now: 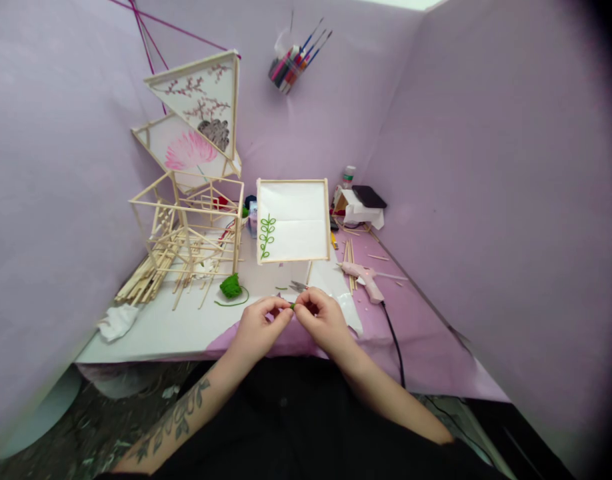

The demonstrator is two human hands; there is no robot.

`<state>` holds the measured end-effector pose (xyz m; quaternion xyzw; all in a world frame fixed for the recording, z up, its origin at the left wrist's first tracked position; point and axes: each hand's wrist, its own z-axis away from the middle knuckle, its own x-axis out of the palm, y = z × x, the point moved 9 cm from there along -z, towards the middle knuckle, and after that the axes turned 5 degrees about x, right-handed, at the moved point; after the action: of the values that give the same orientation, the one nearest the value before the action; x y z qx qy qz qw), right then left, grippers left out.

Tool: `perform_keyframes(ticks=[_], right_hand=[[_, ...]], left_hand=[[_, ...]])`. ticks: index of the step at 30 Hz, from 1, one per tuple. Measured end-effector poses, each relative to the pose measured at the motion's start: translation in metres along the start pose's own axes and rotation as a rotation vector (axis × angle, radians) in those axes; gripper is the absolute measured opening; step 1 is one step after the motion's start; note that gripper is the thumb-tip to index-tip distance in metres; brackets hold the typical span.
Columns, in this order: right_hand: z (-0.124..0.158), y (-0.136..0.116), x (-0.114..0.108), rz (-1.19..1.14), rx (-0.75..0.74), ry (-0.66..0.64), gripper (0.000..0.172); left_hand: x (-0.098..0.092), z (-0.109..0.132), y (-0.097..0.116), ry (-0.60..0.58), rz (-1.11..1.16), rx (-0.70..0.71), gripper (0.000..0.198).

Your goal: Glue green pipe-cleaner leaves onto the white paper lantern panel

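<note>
My left hand (262,323) and my right hand (324,319) meet at the front of the table, each in a pinch. Between their fingertips is a short bit of green yarn (293,306), mostly hidden by the fingers. Just beyond them lie small scissors (299,287) and a loose green snippet (281,288). A ball of green yarn (231,286) sits to the left with its tail curling on the table. Farther back, a white panel (299,230) in a wooden stick frame carries a green leafy sprig along its left side.
Left stands an open stick framework (189,213) over piled wooden sticks (149,270). Two painted panels (206,100) rise behind it. A pink glue gun (363,277) lies right, its cord (397,347) running off the front edge. A brush cup (289,69) hangs on the back wall.
</note>
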<state>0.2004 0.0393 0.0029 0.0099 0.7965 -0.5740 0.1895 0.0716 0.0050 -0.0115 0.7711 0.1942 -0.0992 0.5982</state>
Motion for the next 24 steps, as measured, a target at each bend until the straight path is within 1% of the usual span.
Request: perform_keyframes(ticks=[5, 9, 11, 15, 17, 19, 21, 24], right_hand=[[0.001, 0.001, 0.002, -0.012, 0.007, 0.006, 0.010], [0.002, 0.006, 0.005, -0.019, 0.028, -0.033, 0.008], [0.001, 0.004, 0.006, 0.025, -0.015, -0.062, 0.004], [0.003, -0.008, 0.007, 0.162, -0.152, -0.126, 0.008], [0.003, -0.011, 0.007, 0.213, -0.178, -0.142, 0.007], [0.002, -0.011, 0.006, 0.233, -0.175, -0.136, 0.010], [0.000, -0.009, 0.004, 0.218, -0.148, -0.113, 0.013], [-0.002, -0.002, 0.002, 0.165, -0.093, -0.063, 0.013]], left_hand=[[-0.001, -0.001, 0.003, 0.020, -0.005, 0.013, 0.013], [0.000, -0.002, 0.004, 0.011, -0.033, 0.035, 0.010], [-0.001, -0.002, 0.007, -0.005, -0.099, 0.085, 0.009], [0.002, 0.002, 0.020, -0.039, -0.306, 0.256, 0.009], [0.005, 0.005, 0.025, -0.054, -0.379, 0.329, 0.011], [0.006, 0.007, 0.028, -0.059, -0.404, 0.370, 0.014], [0.006, 0.007, 0.028, -0.053, -0.399, 0.370, 0.014], [0.006, 0.005, 0.026, -0.052, -0.371, 0.332, 0.012]])
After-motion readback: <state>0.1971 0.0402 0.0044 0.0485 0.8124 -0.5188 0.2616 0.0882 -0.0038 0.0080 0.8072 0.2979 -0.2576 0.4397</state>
